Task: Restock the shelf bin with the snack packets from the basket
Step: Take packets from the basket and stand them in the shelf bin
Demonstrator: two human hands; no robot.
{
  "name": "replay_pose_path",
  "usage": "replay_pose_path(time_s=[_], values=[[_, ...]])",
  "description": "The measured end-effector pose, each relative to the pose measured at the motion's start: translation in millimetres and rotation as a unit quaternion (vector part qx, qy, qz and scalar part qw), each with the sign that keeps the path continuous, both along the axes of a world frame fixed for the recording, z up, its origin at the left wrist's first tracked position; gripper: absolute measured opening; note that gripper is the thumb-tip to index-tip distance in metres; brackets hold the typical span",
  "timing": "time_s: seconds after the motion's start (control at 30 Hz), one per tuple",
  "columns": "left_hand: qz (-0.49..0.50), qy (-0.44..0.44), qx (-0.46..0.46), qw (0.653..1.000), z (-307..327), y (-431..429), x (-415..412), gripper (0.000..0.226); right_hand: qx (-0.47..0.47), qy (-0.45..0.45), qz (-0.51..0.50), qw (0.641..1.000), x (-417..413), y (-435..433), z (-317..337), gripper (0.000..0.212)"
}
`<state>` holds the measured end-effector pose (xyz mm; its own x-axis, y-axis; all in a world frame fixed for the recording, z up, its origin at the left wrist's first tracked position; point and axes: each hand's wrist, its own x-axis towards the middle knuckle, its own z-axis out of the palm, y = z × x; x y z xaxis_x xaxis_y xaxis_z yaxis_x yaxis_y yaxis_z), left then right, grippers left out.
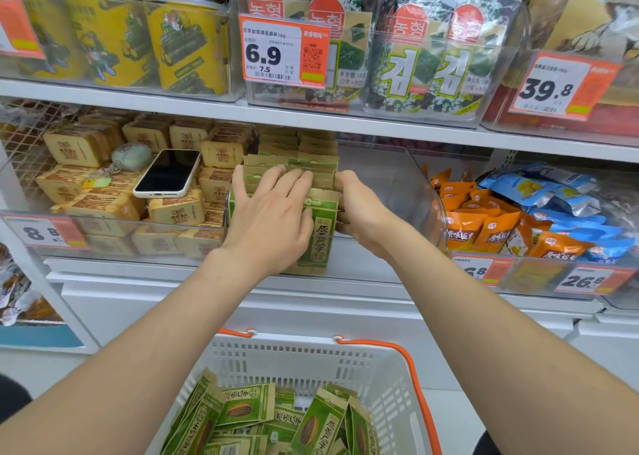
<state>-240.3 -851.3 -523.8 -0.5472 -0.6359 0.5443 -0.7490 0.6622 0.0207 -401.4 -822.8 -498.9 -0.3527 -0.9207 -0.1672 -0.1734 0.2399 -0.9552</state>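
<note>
1. Green-and-kraft snack packets [320, 236] stand upright in a row at the left side of the clear shelf bin [424, 185], and both hands are on them right now.
2. Left hand [273, 216]: fingers straight and slightly spread, lying flat across the packet tops and pressing on the row.
3. Right hand [359, 212]: thumb over the top, fingers curled round the right edge of the row. It grips the packets, squaring them up by my read.
4. Progress looks roughly midway. A good block is shelved, yet the right part of the bin shows bare clear wall and floor, so there is room to fill.
5. Down below, the white basket [390, 361] holds a heap of loose packets [242, 409] waiting to go up.
6. The count: two hands, one bin, one basket with two orange handles [415, 368]. In the basket at least six packet faces show, with more buried beneath, so I have no exact figure. In the bin the tops overlap too tightly to count, though it looks like well over ten.
7. One phone [167, 174] lies on the biscuit packs [173, 212] in the neighbouring bin, apart from the job.
</note>
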Motion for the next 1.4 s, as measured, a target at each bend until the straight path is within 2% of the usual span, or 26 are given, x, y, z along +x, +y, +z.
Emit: replay_pose_path(time_s=[0.07, 0.13, 0.23, 0.33, 0.37, 0.43, 0.53, 0.63, 0.7, 0.8, 0.9, 1.0, 1.07, 1.13, 1.23, 1.33, 1.4], values=[[0.000, -0.001, -0.011, 1.000, -2, 2, 1, 0.056, -0.025, 0.055, -0.061, 0.996, 7, 5, 0, 0.058], [-0.004, 0.007, -0.025, 1.000, -6, 6, 4, 0.059, -0.066, 0.158, -0.108, 0.979, 17, 13, -3, 0.056], [-0.034, 0.059, -0.066, 0.995, -10, 12, 13, 0.055, -0.144, 0.198, -0.169, 0.955, 25, 22, -8, 0.049], [-0.084, 0.109, -0.160, 0.977, -13, 19, 24, 0.032, -0.228, 0.232, -0.230, 0.917, 24, 33, -13, 0.027], [-0.103, 0.100, -0.173, 0.974, -17, 20, 28, 0.022, -0.258, 0.254, -0.228, 0.904, 23, 38, -15, 0.025], [-0.149, 0.034, -0.134, 0.979, -31, 19, 37, 0.008, -0.286, 0.310, -0.171, 0.890, 22, 52, -22, 0.029], [-0.172, -0.078, 0.017, 0.982, -56, 28, 44, 0.010, -0.219, 0.395, -0.051, 0.891, 25, 68, -41, 0.032], [-0.128, -0.234, 0.162, 0.950, -81, 42, 47, 0.017, -0.067, 0.456, 0.091, 0.883, 31, 82, -72, 0.030], [-0.115, -0.321, 0.217, 0.914, -100, 52, 48, 0.026, 0.053, 0.481, 0.206, 0.851, 31, 94, -100, 0.029], [-0.126, -0.407, 0.252, 0.869, -126, 68, 48, 0.037, 0.169, 0.519, 0.351, 0.761, 26, 115, -141, 0.025], [-0.149, -0.448, 0.269, 0.840, -149, 88, 46, 0.038, 0.220, 0.585, 0.423, 0.657, 23, 140, -174, 0.014], [-0.170, -0.474, 0.283, 0.816, -170, 103, 42, 0.034, 0.239, 0.642, 0.470, 0.557, 20, 163, -208, 0.014], [-0.173, -0.487, 0.292, 0.805, -181, 110, 39, 0.029, 0.242, 0.659, 0.493, 0.514, 17, 174, -230, 0.022], [-0.179, -0.498, 0.290, 0.797, -186, 116, 35, 0.026, 0.233, 0.669, 0.507, 0.491, 13, 182, -251, 0.033], [-0.197, -0.503, 0.286, 0.791, -190, 122, 29, 0.032, 0.242, 0.659, 0.531, 0.475, 15, 189, -274, 0.042], [-0.212, -0.506, 0.283, 0.786, -190, 124, 25, 0.038, 0.299, 0.656, 0.533, 0.443, 21, 198, -292, 0.036], [-0.215, -0.507, 0.275, 0.788, -188, 124, 23, 0.037, 0.327, 0.646, 0.524, 0.449, 20, 202, -294, 0.030]])
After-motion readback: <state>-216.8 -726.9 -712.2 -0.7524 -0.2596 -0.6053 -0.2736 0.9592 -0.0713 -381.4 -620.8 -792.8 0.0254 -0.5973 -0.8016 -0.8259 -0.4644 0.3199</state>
